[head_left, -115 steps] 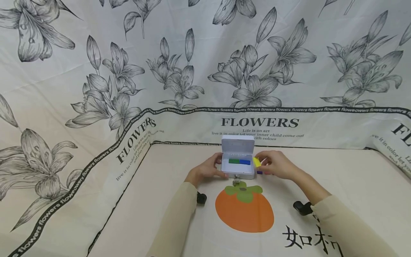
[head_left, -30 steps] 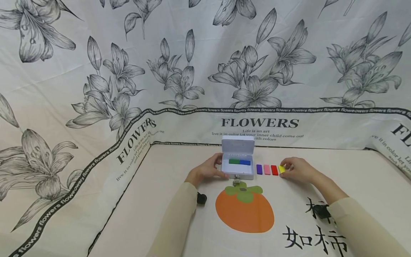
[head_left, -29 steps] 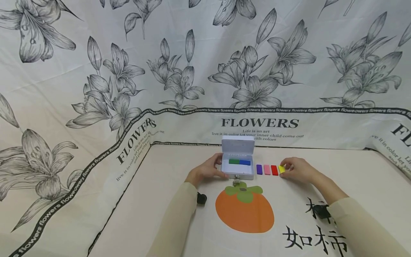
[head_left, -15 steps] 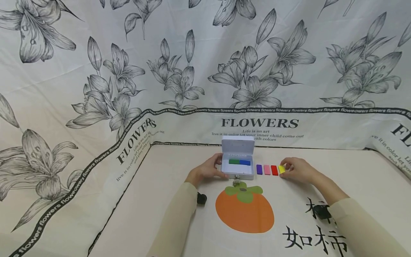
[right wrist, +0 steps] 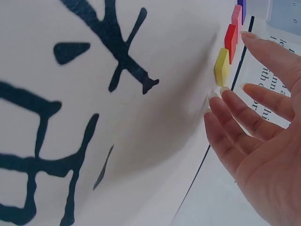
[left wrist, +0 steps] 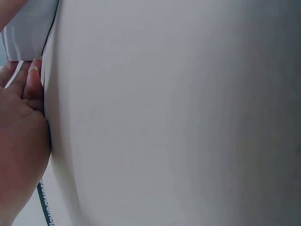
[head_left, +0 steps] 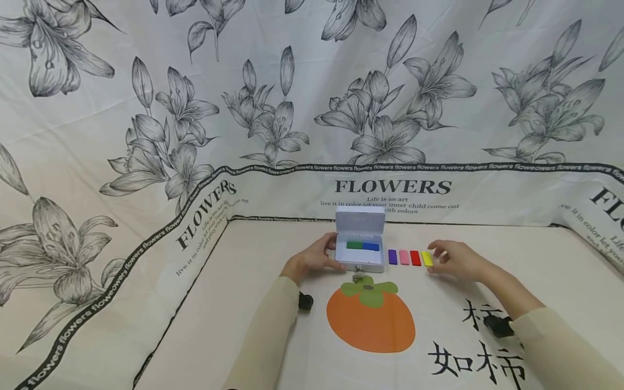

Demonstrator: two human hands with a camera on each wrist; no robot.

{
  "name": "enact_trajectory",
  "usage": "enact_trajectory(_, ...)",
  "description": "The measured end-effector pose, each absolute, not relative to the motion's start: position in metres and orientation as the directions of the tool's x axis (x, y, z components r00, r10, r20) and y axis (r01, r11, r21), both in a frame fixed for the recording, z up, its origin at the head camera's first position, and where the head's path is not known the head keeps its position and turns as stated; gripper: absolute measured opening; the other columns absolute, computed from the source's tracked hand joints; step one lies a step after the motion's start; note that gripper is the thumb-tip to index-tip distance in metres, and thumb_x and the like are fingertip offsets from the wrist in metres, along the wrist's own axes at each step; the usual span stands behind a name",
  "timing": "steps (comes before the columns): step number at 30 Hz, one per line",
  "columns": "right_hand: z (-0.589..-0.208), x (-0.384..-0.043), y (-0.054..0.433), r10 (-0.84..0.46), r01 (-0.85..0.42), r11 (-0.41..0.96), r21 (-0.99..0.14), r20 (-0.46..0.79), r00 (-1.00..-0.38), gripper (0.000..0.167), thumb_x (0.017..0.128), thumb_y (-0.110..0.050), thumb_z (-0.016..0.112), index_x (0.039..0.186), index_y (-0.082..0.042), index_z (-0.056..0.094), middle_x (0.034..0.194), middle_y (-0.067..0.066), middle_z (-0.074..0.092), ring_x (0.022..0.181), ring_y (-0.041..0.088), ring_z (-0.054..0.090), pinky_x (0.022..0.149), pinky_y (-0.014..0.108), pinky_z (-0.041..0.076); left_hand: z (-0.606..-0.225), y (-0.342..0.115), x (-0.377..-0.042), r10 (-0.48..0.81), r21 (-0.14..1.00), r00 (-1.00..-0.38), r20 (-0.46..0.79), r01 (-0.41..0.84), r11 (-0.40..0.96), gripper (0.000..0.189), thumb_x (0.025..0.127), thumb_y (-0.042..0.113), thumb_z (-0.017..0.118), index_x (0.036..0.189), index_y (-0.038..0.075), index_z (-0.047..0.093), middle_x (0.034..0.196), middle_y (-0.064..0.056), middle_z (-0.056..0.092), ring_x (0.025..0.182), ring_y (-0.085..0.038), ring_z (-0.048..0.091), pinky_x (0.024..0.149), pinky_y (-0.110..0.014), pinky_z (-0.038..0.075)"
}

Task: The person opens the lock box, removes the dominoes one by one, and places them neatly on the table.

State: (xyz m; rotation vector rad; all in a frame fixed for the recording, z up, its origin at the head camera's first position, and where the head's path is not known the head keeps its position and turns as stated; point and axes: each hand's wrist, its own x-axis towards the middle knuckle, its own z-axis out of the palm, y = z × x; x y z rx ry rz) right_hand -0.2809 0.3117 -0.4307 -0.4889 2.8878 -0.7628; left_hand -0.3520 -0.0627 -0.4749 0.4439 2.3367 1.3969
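Observation:
My left hand [head_left: 314, 257] grips the left side of a small white hinged box [head_left: 359, 265], thumb at the front and fingers behind. Its lid stands up, and a clasp [head_left: 358, 273] hangs at the front. Inside lie a green block [head_left: 354, 245] and a blue block [head_left: 371, 246], end to end. To the right of the box is a row of thin blocks: purple [head_left: 392, 257], pink [head_left: 404, 257], red [head_left: 415, 258] and yellow [head_left: 427, 258]. Beside the yellow one my right hand [head_left: 458, 261] hovers with spread, relaxed fingers; the right wrist view has it holding nothing.
The pale table cover carries a printed orange persimmon [head_left: 370, 319] and black characters [head_left: 478, 363] nearer me. Behind the box rises a fabric backdrop [head_left: 273, 189] with printed flowers, close to the raised lid.
The yellow block went from beside the box to the row's right end. My right hand has just let go of it and moved slightly right. The left hand stays on the box.

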Motion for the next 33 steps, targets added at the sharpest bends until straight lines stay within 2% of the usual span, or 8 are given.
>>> enact_trajectory(6, -0.424, -0.277, 0.308, -0.371, -0.333, 0.814, -0.476, 0.014, -0.928, 0.058, 0.088, -0.024, 0.081, 0.129, 0.01, 0.058, 0.114, 0.024, 0.065, 0.102, 0.039, 0.062, 0.087, 0.054, 0.055, -0.474, -0.064, -0.353, 0.444, 0.886, -0.881, -0.164, 0.067, 0.46, 0.102, 0.072, 0.017, 0.094, 0.156, 0.024, 0.037, 0.135, 0.0, 0.053, 0.125, -0.02, 0.046, 0.114, -0.041, 0.034)
enact_trajectory(12, -0.417, -0.273, 0.297, -0.389, -0.376, 0.794, -0.477, 0.076, -0.918, 0.056, 0.088, -0.024, 0.079, 0.13, 0.008, 0.059, 0.121, 0.025, 0.064, 0.105, 0.038, 0.061, 0.087, 0.054, 0.055, -0.473, -0.064, -0.353, 0.451, 0.886, -0.878, -0.161, 0.073, 0.458, 0.102, 0.072, 0.017, 0.094, 0.157, 0.023, 0.037, 0.135, 0.0, 0.053, 0.124, -0.019, 0.046, 0.113, -0.041, 0.035)
enact_trajectory(23, -0.405, -0.272, 0.264, -0.431, -0.43, 0.764, -0.481, 0.117, -0.895, 0.051, 0.091, -0.024, 0.078, 0.129, 0.005, 0.061, 0.122, 0.025, 0.065, 0.107, 0.039, 0.062, 0.09, 0.056, 0.054, -0.476, -0.065, -0.352, 0.453, 0.892, -0.876, -0.166, 0.063, 0.448, 0.101, 0.072, 0.016, 0.094, 0.156, 0.023, 0.038, 0.134, -0.001, 0.054, 0.123, -0.02, 0.047, 0.113, -0.041, 0.035)
enact_trajectory(33, -0.406, -0.282, 0.235, -0.489, -0.502, 0.703, -0.503, 0.17, -0.855, 0.051, 0.091, -0.021, 0.077, 0.129, 0.009, 0.061, 0.12, 0.025, 0.065, 0.106, 0.041, 0.062, 0.09, 0.057, 0.052, -0.475, -0.065, -0.353, 0.45, 0.888, -0.877, -0.169, 0.063, 0.456, 0.102, 0.071, 0.017, 0.094, 0.156, 0.024, 0.037, 0.133, 0.0, 0.054, 0.123, -0.02, 0.047, 0.113, -0.042, 0.035)
